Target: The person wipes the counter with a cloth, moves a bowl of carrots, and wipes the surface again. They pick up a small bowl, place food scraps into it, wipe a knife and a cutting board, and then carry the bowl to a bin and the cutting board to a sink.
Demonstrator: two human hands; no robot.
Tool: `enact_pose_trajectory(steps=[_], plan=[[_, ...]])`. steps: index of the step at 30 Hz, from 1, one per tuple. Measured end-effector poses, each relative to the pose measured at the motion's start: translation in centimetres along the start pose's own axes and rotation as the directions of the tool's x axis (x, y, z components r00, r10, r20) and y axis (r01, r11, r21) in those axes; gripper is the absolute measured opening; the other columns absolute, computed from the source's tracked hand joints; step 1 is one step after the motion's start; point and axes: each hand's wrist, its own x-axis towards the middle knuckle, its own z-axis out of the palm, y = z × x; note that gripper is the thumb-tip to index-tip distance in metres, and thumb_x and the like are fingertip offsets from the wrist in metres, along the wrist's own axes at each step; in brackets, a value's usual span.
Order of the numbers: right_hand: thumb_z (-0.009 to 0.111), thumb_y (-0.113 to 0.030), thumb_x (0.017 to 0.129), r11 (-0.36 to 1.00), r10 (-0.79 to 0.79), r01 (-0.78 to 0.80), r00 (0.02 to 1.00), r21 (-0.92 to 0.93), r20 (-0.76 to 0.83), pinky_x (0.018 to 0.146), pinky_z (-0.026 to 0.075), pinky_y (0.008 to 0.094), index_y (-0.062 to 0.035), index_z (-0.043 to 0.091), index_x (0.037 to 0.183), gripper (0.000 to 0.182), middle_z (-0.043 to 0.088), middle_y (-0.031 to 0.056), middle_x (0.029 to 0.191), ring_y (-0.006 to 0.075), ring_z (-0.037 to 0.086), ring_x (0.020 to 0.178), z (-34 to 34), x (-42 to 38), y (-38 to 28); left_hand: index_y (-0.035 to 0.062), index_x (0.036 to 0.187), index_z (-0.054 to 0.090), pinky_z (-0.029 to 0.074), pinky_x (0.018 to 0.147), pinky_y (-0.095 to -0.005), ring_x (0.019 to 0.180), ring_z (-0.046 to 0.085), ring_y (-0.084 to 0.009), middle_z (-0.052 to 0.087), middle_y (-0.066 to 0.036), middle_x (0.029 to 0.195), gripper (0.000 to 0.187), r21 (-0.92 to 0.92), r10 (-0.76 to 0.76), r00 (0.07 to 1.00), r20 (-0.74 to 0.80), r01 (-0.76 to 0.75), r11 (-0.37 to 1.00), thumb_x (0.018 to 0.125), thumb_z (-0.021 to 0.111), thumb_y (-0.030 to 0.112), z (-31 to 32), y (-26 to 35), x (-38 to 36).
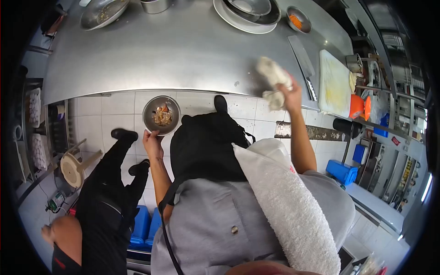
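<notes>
My left hand (154, 143) grips the rim of a metal bowl (147, 120) and holds it just off the front edge of the steel table. Brown and orange food scraps (163, 114) lie inside the bowl. My right hand (291, 94) is closed around a crumpled, off-white cloth (271, 73) over the table's front right part. Close to that hand, a cleaver (302, 59) lies flat with its dark handle toward the front edge. Beside the cleaver is a stained white cutting board (336, 85).
The steel table (183, 55) carries a shallow pan (103, 13), stacked bowls on a white plate (245, 28), and a bowl of shredded orange food (299, 20). Another person in black (103, 201) stands at my left near a beige stool (75, 167). An orange container (356, 107) sits right of the board.
</notes>
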Motion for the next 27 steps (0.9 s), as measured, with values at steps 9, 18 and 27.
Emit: enact_pose_trajectory(steps=[9,18,27], plan=[[0.062,-0.025,0.070,0.387,-0.464,0.167,0.885,-0.907,-0.035,0.084,0.040,0.0441,-0.0025,0.047,0.122,0.059,0.051,0.0160,0.120,0.0342,0.050,0.099,9.6,1.7,5.1,0.0033,0.081,0.053,0.054,0.074,-0.0328,0.078,0.060,-0.0158,0.060,-0.007,0.086,0.010,0.074,0.005,1.000,0.029,-0.007,0.997,0.076,0.051,-0.005,2.2,3.1,0.0],[0.064,-0.023,0.070,0.464,-0.402,0.534,0.838,-0.707,0.369,0.081,0.036,0.0421,-0.0050,0.042,0.129,0.065,0.043,0.0119,0.129,0.0284,0.046,0.103,28.6,-3.0,-4.3,0.0052,0.077,0.050,0.054,0.071,-0.0318,0.074,0.059,-0.0153,0.059,-0.006,0.080,0.011,0.107,0.031,0.996,0.079,-0.040,0.993,0.075,0.052,-0.006,2.3,4.3,0.9],[0.064,-0.010,0.064,0.829,-0.552,0.502,0.659,0.248,0.511,0.090,0.041,0.0354,-0.0059,0.055,0.119,0.056,0.053,0.0126,0.114,0.0280,0.050,0.100,36.1,-2.8,-9.6,0.0001,0.100,0.054,0.054,0.075,-0.0352,0.082,0.063,-0.0204,0.062,-0.011,0.095,0.025,0.099,0.149,0.988,-0.035,-0.145,0.985,0.078,0.045,-0.006,-0.7,7.6,0.7]])
